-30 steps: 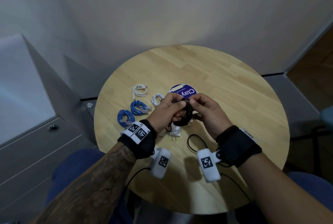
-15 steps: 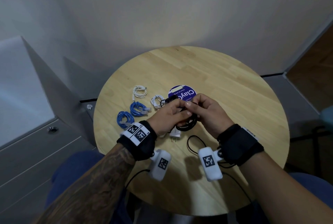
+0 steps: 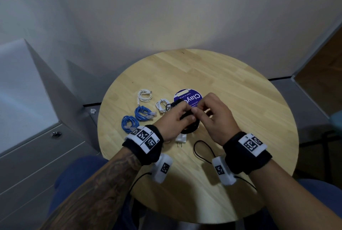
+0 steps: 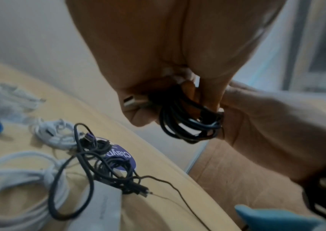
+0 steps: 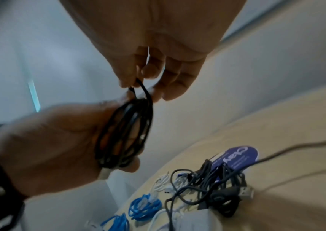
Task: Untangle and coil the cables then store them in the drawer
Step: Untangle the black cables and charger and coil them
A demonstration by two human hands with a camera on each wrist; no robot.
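A black cable coil [image 3: 190, 128] hangs a little above the round wooden table [image 3: 240, 100]. My left hand [image 3: 185, 114] grips it, with several loops around the fingers [image 4: 189, 123]. My right hand [image 3: 198, 112] pinches the coil's loose black end at the top [image 5: 141, 87]. A silver USB plug [image 4: 129, 100] sticks out by my left thumb. Under the hands lies a tangle of black cables [image 5: 213, 184]. Two blue coils [image 3: 143, 113] [image 3: 128, 124] and two white coils [image 3: 145, 95] [image 3: 162, 106] lie to the left.
A white plug adapter [image 3: 181, 138] lies just below the hands, and a round purple disc [image 3: 190, 96] just beyond them. A grey drawer unit [image 3: 37, 155] with a round lock [image 3: 56, 134] stands left of the table. A thin black wire [image 3: 201, 148] loops near my right wrist.
Both hands shifted slightly away from me. My right fingers closed in on my left fingertips at the top of the black coil, which my left hand still holds.
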